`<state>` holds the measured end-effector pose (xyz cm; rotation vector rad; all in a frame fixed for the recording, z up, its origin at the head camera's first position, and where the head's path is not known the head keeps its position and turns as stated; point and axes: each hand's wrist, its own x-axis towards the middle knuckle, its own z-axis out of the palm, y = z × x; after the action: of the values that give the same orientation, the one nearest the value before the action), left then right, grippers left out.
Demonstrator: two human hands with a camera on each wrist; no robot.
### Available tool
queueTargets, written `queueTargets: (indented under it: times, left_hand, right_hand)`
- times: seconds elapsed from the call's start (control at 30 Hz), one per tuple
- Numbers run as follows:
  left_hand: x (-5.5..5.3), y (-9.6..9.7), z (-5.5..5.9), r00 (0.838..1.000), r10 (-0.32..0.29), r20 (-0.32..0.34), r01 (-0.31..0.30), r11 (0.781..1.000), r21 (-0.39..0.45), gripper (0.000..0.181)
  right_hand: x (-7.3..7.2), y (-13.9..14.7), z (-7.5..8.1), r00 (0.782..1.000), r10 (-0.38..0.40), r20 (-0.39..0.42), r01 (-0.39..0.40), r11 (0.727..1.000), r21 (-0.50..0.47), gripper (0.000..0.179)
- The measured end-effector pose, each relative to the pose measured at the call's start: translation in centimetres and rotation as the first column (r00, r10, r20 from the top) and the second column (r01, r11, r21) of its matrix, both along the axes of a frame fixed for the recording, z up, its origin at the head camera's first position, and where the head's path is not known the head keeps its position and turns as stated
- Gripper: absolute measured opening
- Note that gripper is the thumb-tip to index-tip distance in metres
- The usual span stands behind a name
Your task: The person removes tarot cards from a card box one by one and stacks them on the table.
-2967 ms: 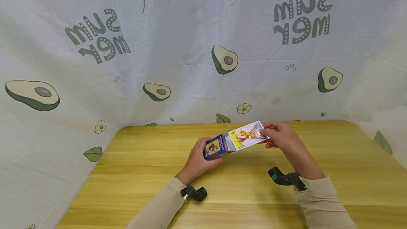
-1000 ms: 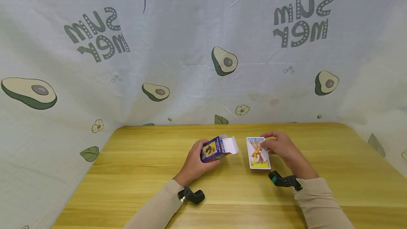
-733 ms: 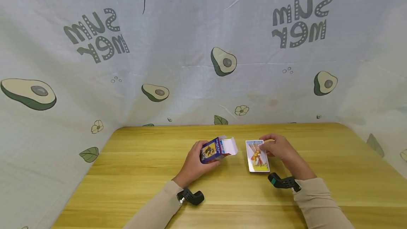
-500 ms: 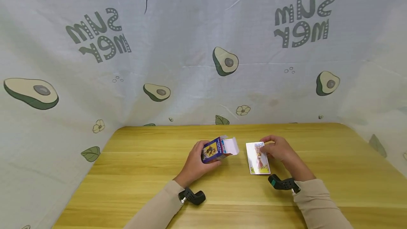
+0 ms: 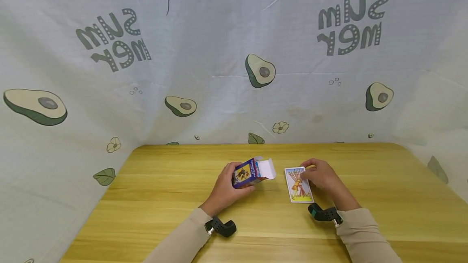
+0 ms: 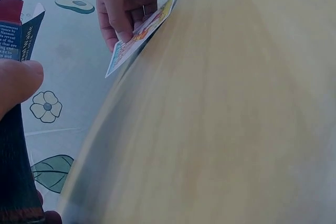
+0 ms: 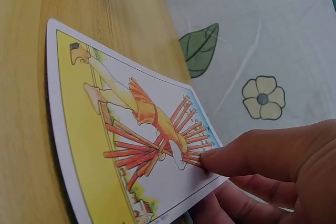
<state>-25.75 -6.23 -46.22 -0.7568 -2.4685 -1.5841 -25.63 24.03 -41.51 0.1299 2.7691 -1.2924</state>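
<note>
The left hand [image 5: 224,190] grips a purple cardboard box [image 5: 243,173]; right of its fingers [image 5: 230,168], the right hand [image 5: 323,177] pinches a rectangular white-bordered card [image 5: 298,190].

Clock centred on the purple cardboard box with yellow picture panel [image 5: 245,173], 12 o'clock away from the person. Left hand [image 5: 226,188] obstructs 8 o'clock. A narrow gap at 3 o'clock separates the box's folded-out white flap [image 5: 269,169] from a white-bordered illustrated card [image 5: 297,186], right hand [image 5: 321,174] beyond. Bare yellow wooden table [image 5: 270,226] passable at 6 o'clock; white avocado-print cloth [image 5: 219,52] limits 12 o'clock.
</note>
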Motion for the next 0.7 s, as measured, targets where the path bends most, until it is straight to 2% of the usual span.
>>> queueTargets:
  times: [0.43, 0.7]
  left_hand:
    - [-0.06, 0.04, 0.10, 1.000, -0.014, 0.015, 0.014, 1.000, -0.007, 0.069]
    - [-0.18, 0.07, 0.00, 1.000, -0.008, 0.018, 0.009, 1.000, -0.022, 0.069]
  right_hand:
    - [-0.06, -0.39, -0.09, 1.000, -0.027, 0.006, 0.026, 0.994, 0.107, 0.033]
    - [-0.14, -0.55, -0.38, 1.000, -0.006, -0.022, 0.009, 0.987, 0.160, 0.031]
